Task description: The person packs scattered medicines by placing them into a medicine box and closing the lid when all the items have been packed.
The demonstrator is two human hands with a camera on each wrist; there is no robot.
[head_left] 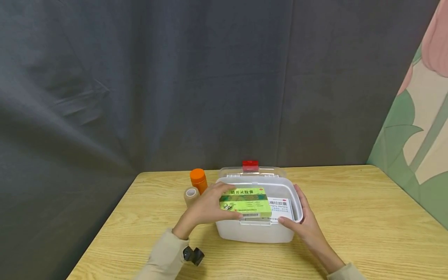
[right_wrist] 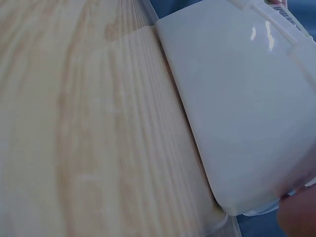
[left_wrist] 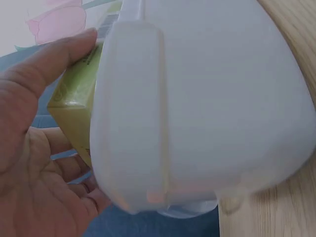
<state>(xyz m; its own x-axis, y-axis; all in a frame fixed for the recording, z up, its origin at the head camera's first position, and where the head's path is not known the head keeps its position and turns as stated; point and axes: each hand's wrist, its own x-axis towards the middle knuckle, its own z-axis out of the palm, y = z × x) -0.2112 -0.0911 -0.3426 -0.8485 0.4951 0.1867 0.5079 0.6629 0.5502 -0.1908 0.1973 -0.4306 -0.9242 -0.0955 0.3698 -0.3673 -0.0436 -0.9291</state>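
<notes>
My left hand [head_left: 210, 206] grips a green medicine box [head_left: 246, 204] by its left end, thumb on the near side and fingers on the far side. The box sits at the mouth of a white plastic bin [head_left: 253, 232]; in the left wrist view the green box [left_wrist: 74, 94] shows above the bin's rim. Inside the bin, to the right, lies a white medicine box [head_left: 280, 208], partly covered by the green one. My right hand [head_left: 306, 221] holds the bin's right wall, with the thumb over the near rim and the fingers along the outside.
Left of the bin stand an orange-capped bottle [head_left: 198, 179] and a tan roll [head_left: 191, 195], close to my left hand. Behind the bin a clear lid with a red latch [head_left: 250, 166] is folded back. A dark curtain [head_left: 217, 85] hangs beyond the wooden table [head_left: 350, 202].
</notes>
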